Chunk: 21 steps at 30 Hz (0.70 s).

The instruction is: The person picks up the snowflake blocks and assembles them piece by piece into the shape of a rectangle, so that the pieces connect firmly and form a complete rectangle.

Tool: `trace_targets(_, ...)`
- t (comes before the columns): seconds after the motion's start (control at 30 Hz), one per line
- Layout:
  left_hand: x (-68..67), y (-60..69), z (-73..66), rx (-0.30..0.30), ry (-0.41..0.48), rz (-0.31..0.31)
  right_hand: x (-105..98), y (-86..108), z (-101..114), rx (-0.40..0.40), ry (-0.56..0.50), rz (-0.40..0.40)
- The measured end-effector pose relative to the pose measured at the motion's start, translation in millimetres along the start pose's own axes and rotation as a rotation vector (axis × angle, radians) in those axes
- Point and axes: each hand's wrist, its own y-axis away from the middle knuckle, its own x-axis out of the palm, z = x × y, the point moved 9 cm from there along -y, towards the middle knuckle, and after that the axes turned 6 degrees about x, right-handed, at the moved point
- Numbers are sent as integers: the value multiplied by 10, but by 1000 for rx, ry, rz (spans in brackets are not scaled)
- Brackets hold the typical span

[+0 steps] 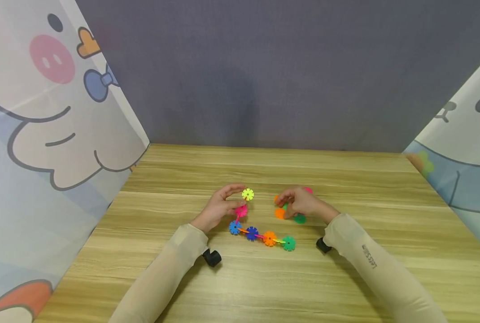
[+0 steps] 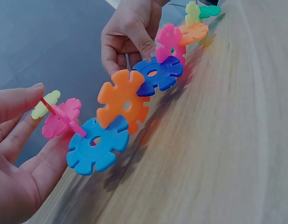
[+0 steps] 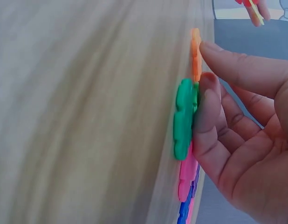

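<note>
My left hand (image 1: 217, 207) holds one end of a chain of flower-shaped plastic discs, its fingers around the yellow disc (image 1: 248, 194) and the pink disc (image 1: 241, 210). From there the chain runs through a light blue disc (image 1: 235, 227), a dark blue disc (image 1: 252, 233) and an orange disc (image 1: 269, 238) to a green disc (image 1: 289, 243). Over a group of loose discs is my right hand (image 1: 303, 202). In the right wrist view its bent fingers lie against an orange disc (image 3: 196, 53) and beside a green disc (image 3: 183, 119); no grip shows.
Beneath everything is a wood-grain table (image 1: 264, 287). A grey panel (image 1: 288, 80) stands at its back, with cartoon-printed sheets (image 1: 26, 148) at both sides. A loose pink disc (image 1: 308, 190) lies behind my right hand. Black wrist-camera parts (image 1: 212, 258) hang at the cuffs.
</note>
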Motion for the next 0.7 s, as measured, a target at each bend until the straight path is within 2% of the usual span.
trace_targets(0.3,14,8,-17,6,13,-4,68,-7,70,-49,127,17)
trace_targets(0.7,30,9,-12,13,13,-13,76,-12,17,35,155,43)
